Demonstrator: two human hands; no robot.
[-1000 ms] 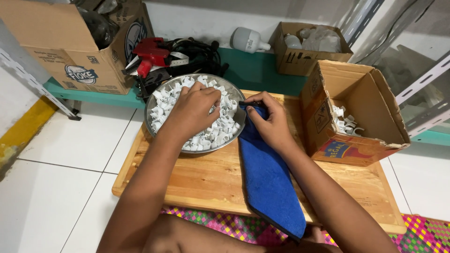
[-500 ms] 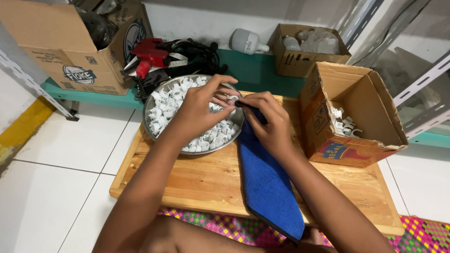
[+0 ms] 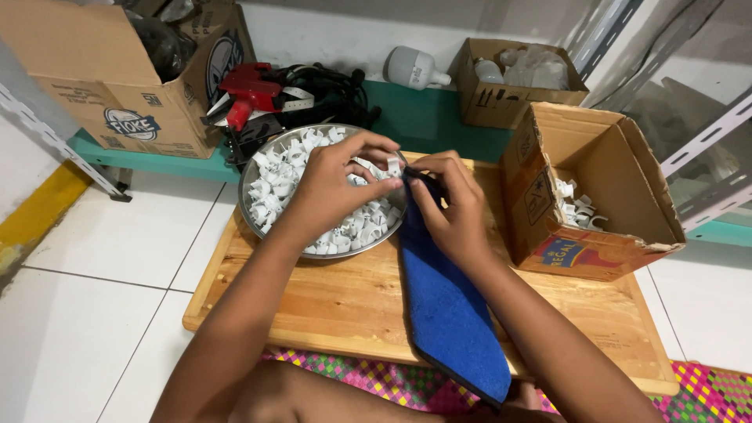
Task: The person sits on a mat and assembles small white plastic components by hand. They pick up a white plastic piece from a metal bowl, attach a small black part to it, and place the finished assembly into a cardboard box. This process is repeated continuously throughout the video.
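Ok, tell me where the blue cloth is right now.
In the head view, the blue cloth lies on the wooden board, just right of the metal bowl of white clips; its top end sits under the right hand.

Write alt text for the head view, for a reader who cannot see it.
Two bare hands meet over a wooden board: the left hand and right hand pinch a small white plastic clip above a metal bowl full of such clips. A blue cloth lies under the right wrist, beside an open cardboard box.
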